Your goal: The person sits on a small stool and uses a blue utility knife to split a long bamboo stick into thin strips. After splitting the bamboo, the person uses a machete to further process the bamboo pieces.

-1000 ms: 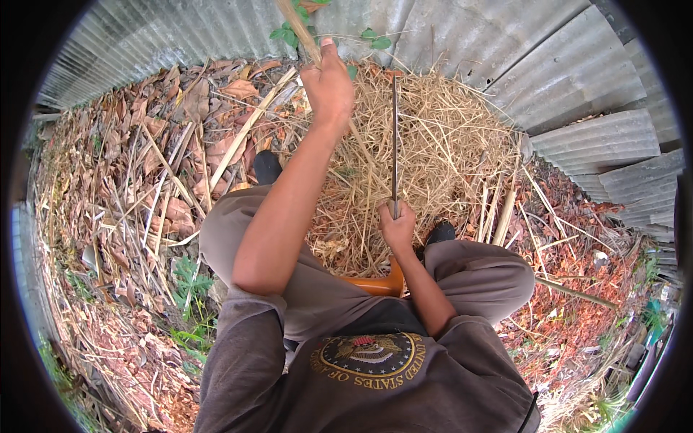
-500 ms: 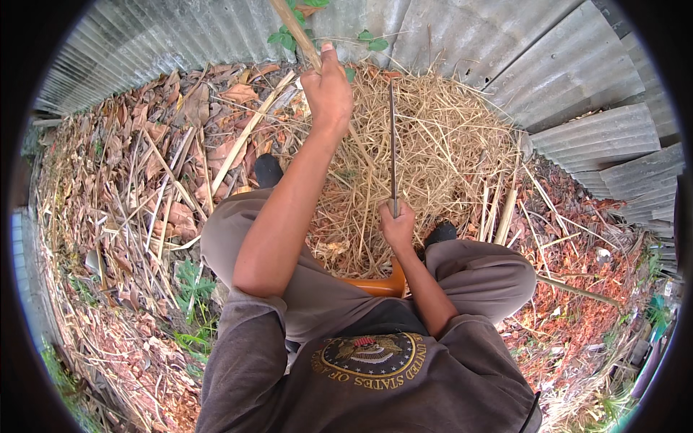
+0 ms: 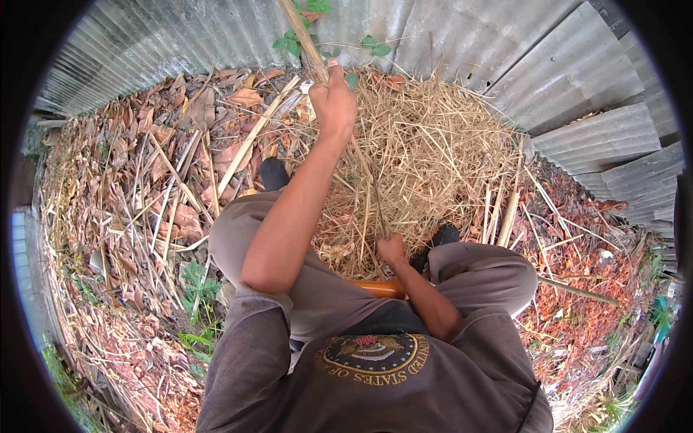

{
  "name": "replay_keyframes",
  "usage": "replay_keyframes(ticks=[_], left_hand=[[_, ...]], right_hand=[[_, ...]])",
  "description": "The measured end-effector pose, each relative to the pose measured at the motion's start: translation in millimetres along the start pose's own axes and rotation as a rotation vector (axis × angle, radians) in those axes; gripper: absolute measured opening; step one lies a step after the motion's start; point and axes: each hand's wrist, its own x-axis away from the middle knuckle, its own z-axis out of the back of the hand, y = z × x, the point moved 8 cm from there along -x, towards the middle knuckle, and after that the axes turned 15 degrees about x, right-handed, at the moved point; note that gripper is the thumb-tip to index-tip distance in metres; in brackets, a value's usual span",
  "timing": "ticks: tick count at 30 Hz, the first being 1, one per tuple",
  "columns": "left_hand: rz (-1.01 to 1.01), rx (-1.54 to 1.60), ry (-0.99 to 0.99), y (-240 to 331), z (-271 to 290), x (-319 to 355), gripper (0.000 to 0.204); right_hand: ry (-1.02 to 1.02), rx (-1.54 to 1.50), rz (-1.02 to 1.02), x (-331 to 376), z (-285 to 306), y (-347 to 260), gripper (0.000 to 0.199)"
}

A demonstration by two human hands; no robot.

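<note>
My left hand (image 3: pixel 334 102) is closed around a long, pale wooden stick (image 3: pixel 302 32), out in front of me near the metal fence. The stick's upper part rises past the hand, and its thinner lower part slants down toward my right hand. Closer to my body, my right hand (image 3: pixel 391 250) grips the handle end of a long, narrow knife (image 3: pixel 380 209). Its dark blade points away from me and meets or overlaps the stick's lower end; whether they touch I cannot tell. Beneath both hands lies a heap of straw-like shavings (image 3: pixel 433 148).
A corrugated metal fence (image 3: pixel 462 43) curves around the far side. Dry leaves (image 3: pixel 198 108) and loose stalks cover the ground at left. A smooth orange object (image 3: pixel 381 288) shows between my legs. Reddish debris (image 3: pixel 570 278) and another stick (image 3: pixel 577 291) lie at right.
My right hand has come nearer my body, and the blade, upright before, now tilts left toward the stick. My left hand with the stick has shifted slightly nearer.
</note>
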Motion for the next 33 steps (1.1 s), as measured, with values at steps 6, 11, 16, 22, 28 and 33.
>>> replay_keyframes(ticks=[6,11,16,22,28,33], left_hand=[[0.012,0.077,0.03,2,11,-8,0.053],[-0.002,0.115,-0.053,3,5,-4,0.053],[-0.064,0.123,0.011,30,2,-7,0.051],[-0.108,0.226,-0.085,64,1,0,0.045],[-0.112,0.358,-0.114,63,4,2,0.057],[-0.108,0.328,-0.085,55,2,4,0.062]], right_hand=[[-0.167,-0.399,0.047,36,38,-77,0.021],[0.307,-0.27,0.574,52,62,-101,0.024],[-0.017,0.119,0.132,23,1,-18,0.016],[-0.21,-0.585,-0.126,25,19,-36,0.01],[0.055,-0.68,0.107,29,93,-97,0.013],[0.332,-0.781,0.479,61,137,-124,0.014]])
